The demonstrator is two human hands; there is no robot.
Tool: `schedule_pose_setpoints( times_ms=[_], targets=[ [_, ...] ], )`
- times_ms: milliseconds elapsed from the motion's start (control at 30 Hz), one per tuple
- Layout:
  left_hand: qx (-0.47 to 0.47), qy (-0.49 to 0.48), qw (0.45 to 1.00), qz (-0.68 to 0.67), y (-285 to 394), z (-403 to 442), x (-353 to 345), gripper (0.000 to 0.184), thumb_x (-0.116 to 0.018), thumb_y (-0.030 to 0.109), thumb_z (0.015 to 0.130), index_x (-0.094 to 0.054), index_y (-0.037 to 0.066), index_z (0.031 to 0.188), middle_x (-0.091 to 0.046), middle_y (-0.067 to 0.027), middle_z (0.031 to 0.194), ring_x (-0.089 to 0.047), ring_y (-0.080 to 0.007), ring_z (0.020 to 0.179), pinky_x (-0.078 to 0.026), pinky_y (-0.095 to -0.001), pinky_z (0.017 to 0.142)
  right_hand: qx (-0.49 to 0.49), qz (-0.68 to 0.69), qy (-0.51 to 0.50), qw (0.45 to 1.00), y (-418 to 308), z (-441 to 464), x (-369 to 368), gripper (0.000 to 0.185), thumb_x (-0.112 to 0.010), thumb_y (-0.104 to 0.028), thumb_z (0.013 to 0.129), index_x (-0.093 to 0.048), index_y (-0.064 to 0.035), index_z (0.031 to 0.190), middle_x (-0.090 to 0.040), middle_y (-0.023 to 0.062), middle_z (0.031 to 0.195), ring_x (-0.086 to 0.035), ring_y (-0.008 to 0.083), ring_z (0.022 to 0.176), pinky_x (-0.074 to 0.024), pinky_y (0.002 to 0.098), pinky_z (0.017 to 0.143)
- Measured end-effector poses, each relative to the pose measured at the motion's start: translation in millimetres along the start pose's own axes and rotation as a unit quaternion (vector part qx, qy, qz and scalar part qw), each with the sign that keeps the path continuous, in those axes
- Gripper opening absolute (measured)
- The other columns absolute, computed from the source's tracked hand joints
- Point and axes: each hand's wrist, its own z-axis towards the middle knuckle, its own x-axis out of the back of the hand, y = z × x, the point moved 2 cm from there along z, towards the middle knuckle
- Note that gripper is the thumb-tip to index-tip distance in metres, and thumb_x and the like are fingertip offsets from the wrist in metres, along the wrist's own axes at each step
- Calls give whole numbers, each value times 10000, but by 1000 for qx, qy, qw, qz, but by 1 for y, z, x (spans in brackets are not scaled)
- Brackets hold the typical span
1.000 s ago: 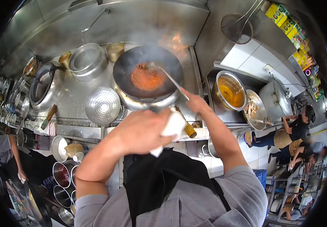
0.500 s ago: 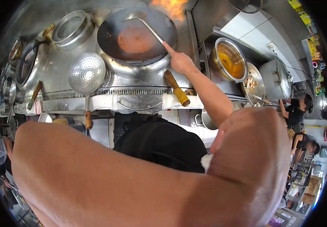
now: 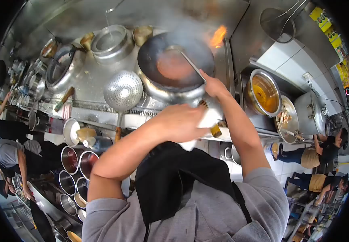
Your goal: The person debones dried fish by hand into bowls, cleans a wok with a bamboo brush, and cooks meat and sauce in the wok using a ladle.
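My right hand (image 3: 214,85) is closed round the handle of a metal ladle (image 3: 190,61). The ladle's bowl rests in a black wok (image 3: 148,66), touching reddish food (image 3: 173,67) under rising steam. My left hand (image 3: 180,122), slightly blurred, grips a crumpled white cloth (image 3: 210,118) in front of the stove's edge. Partly hidden behind that cloth is a bamboo brush (image 3: 216,131) with a yellow-wrapped handle. Left of the wok lies a perforated skimmer (image 3: 123,90) with a wooden handle.
A flame (image 3: 218,36) burns behind the wok's right side. On the right stand a steel bowl of orange liquid (image 3: 265,97), a pan of food (image 3: 286,119) and a large lidded pot (image 3: 309,111). Several metal containers (image 3: 70,160) sit lower left. Other people (image 3: 11,153) work on both sides.
My left arm, which crossed close in front of the camera, has dropped, bringing the hand and white cloth down before the stove. The view has shifted. My right hand still grips the ladle.
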Motion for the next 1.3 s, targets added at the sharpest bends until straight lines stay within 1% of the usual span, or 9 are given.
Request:
schedule_pose_setpoints(
  times_ms=[300,400,500,667,700,800,900,1067,1300],
  targets=[
    [185,82,921,-332,-204,-30,-107,469,-573,324,962,-563,-35,1263,-651,-131,1160,-610,-204,988,-467,-339,897,-77,-14,-74,994,-37,-24,-11,889,-469,32,828,-126,-368,1544,-622,268,1180,-636,385,1059,-492,478,913],
    [241,104,873,-412,-222,-30,-106,464,-534,329,988,-546,-51,1255,-651,-132,1143,-618,-212,1012,-484,-365,896,-28,-12,-64,998,-26,-25,7,891,-467,28,819,-121,-346,1550,-635,256,1165,-636,398,1051,-499,486,900],
    [246,221,727,-602,-250,-17,-112,527,-533,457,976,-522,2,1242,-649,-127,1067,-647,-232,972,-547,-412,777,-52,-21,-65,996,-30,-65,27,895,-464,25,810,-123,-342,1551,-650,258,1127,-643,404,1028,-505,491,884],
    [221,263,623,-703,-250,65,-118,569,-395,551,994,-463,90,1319,-615,-136,1189,-617,-368,1026,-469,-626,855,-44,-25,-90,995,-6,-68,-3,884,-455,-2,815,-108,-355,1548,-638,303,1098,-643,428,994,-498,497,884],
    [265,276,607,-697,-234,75,-110,558,-367,551,1001,-476,94,1301,-616,-140,1175,-613,-359,1025,-476,-604,866,-43,-25,-89,995,-2,-69,-1,884,-455,-2,815,-108,-355,1548,-638,303,1098,-643,428,994,-498,497,884],
    [256,256,584,-726,-237,98,-108,549,-341,592,992,-482,154,1291,-620,-105,1165,-604,-316,1025,-477,-585,874,-4,10,-34,999,-14,-80,14,872,-453,-13,823,-110,-359,1546,-628,317,1105,-640,437,993,-490,493,900],
    [276,232,580,-730,-240,116,-107,530,-342,603,987,-526,162,1216,-635,-74,1077,-611,-283,950,-494,-538,835,-102,15,-107,989,-60,-107,23,843,-432,-5,844,-119,-348,1548,-633,284,1137,-616,439,1050,-462,483,954],
    [317,259,616,-673,-274,145,-128,319,-654,376,877,-595,118,1055,-639,-56,914,-615,-222,745,-484,-448,665,-19,61,-70,995,-42,-97,-11,827,-418,-18,864,-92,-348,1548,-624,294,1143,-617,436,1050,-465,495,930],
    [339,274,636,-637,-267,148,-128,231,-594,331,888,-570,145,1023,-636,-30,835,-605,-212,708,-456,-451,662,-125,22,-143,981,-39,-130,-2,797,-447,-58,875,-118,-336,1546,-609,303,1161,-602,441,1064,-455,505,929]
  ],
)
